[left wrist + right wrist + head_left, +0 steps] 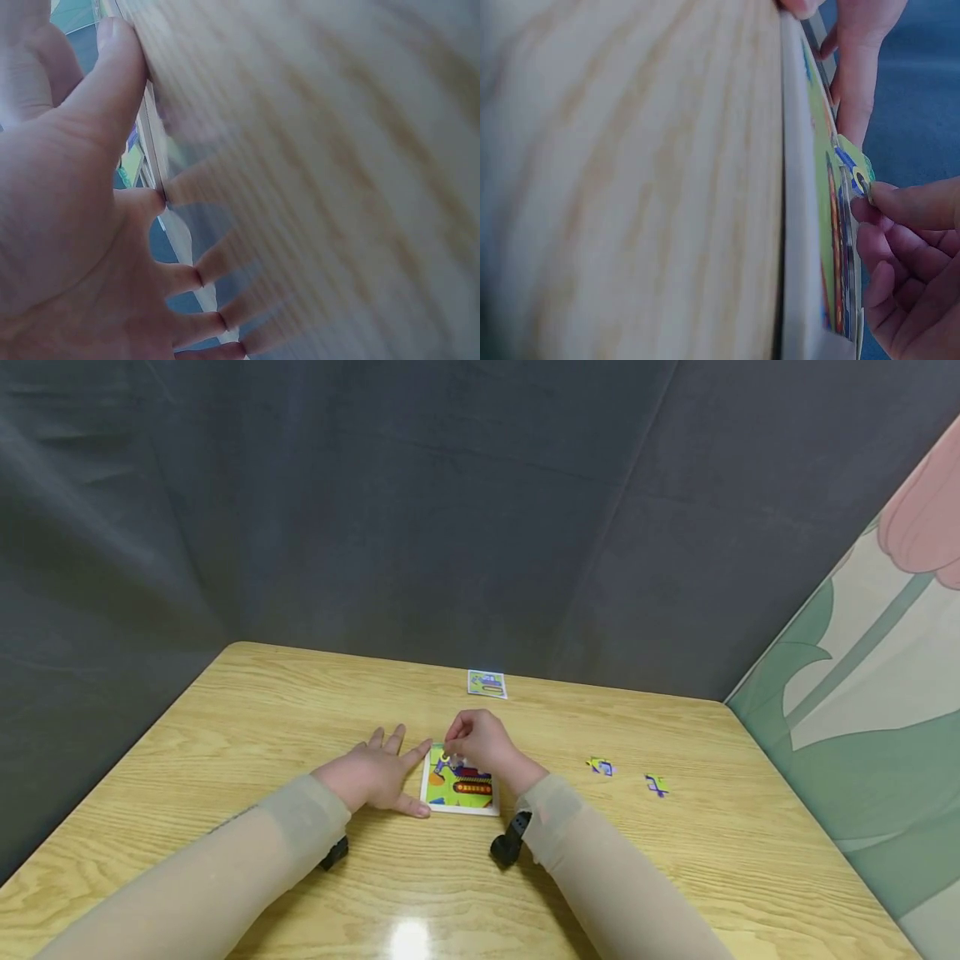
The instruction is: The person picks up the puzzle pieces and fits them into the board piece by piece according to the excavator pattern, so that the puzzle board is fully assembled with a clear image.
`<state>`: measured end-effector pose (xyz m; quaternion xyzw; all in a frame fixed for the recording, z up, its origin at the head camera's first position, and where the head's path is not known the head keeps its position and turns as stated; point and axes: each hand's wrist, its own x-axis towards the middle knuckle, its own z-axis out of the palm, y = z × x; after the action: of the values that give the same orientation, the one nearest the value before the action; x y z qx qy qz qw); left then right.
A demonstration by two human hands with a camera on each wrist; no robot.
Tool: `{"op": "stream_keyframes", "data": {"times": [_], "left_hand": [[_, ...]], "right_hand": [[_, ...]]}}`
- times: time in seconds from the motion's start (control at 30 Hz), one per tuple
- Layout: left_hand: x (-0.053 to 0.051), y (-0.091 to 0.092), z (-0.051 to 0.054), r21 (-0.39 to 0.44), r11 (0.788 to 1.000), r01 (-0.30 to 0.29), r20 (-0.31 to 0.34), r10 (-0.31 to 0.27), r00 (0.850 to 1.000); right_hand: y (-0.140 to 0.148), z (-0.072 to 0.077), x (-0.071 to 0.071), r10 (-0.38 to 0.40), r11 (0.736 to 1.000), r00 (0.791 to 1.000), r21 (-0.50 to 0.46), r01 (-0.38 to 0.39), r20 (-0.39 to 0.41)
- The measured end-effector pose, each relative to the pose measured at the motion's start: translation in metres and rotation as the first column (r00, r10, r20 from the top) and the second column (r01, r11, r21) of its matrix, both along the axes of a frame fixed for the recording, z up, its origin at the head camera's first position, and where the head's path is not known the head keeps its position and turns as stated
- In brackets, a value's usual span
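Observation:
A small white-framed jigsaw puzzle (462,811) with a colourful digger picture lies on the table. My left hand (378,775) rests spread at its left side, with thumb and forefinger touching the frame's edge. My right hand (486,745) is over the upper part of the puzzle. In the right wrist view, this hand's thumb and forefinger pinch a green and blue puzzle piece (850,159), which stands tilted up from the board. The left wrist view shows my left palm (67,217) and fingertips against the tabletop. Part of the puzzle's top right is hidden by my right hand.
Two loose puzzle pieces, one yellow and blue (600,766) and one green and blue (656,785), lie to the right on the wooden table (675,877). A picture card (487,683) lies near the back edge. Behind hangs a dark curtain (420,527).

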<state>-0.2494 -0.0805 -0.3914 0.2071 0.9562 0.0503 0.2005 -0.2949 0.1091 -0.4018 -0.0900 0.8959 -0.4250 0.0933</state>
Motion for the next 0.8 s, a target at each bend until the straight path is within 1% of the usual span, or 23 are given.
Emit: {"op": "stream_keyframes", "data": {"times": [0.13, 0.27, 0.37, 0.6, 0.8], "left_hand": [[-0.0006, 0.0003, -0.0011, 0.003, 1.0, -0.001, 0.001, 0.001, 1.0], [-0.0006, -0.0001, -0.0013, 0.007, 1.0, -0.001, 0.007, 0.001, 1.0], [0.0002, -0.0004, 0.0001, 0.01, 1.0, -0.001, 0.008, 0.001, 1.0], [0.0019, -0.0003, 0.0032, 0.006, 1.0, 0.002, -0.005, -0.002, 1.0], [0.0022, 0.0001, 0.0028, 0.011, 1.0, 0.003, 0.001, -0.003, 1.0]], "right_hand": [[0.0012, -0.001, 0.0012, 0.046, 0.995, 0.998, 0.086, -0.043, -0.033], [0.0009, -0.0002, 0.0034, 0.127, 0.977, 0.99, 0.181, -0.115, -0.056], [-0.0012, 0.0012, 0.0046, 0.172, 0.964, 0.983, 0.215, -0.155, -0.06], [-0.0045, 0.0013, 0.0048, 0.207, 0.93, 0.974, 0.326, -0.167, -0.093], [-0.0047, 0.0067, 0.009, 0.218, 0.916, 0.972, 0.363, -0.174, -0.085]]}}
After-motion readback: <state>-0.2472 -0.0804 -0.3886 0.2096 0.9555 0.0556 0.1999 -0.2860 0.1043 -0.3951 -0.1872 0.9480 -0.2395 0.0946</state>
